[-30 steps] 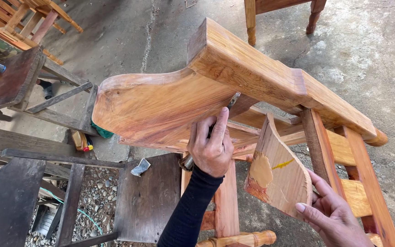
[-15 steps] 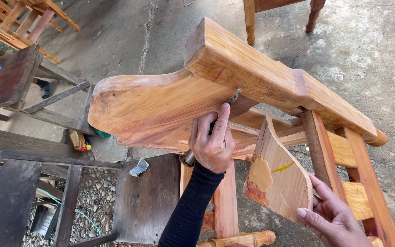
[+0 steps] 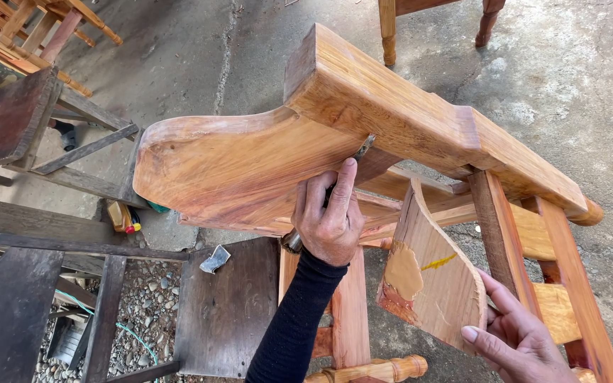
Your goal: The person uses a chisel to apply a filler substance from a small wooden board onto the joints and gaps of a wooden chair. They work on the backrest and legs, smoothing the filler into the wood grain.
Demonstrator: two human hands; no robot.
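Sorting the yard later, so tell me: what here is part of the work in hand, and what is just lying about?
In hand:
left hand
metal tool
chair frame
right hand
curved wooden piece

Lying about:
dark bench
small bottle
crumpled scrap

Soft, even daylight fills the scene, bright but not harsh, falling from above and somewhat beyond the left hand (image 3: 331, 220). The pale wooden chair (image 3: 406, 113) above that hand catches a mild sheen along its curved armrest (image 3: 228, 170), with no blown-out glare. Under the armrest, just about the left hand, the shade deepens, and the black sleeve (image 3: 292, 323) loses nearly all detail. The concrete floor (image 3: 569, 85) beyond the right hand (image 3: 516, 337) looks washed and flat, with faint shadows. Focus is crisp on the wood grain near both hands; the gravel (image 3: 143, 305) left of the sleeve is slightly softer. Straight rails bow a little toward the edges.
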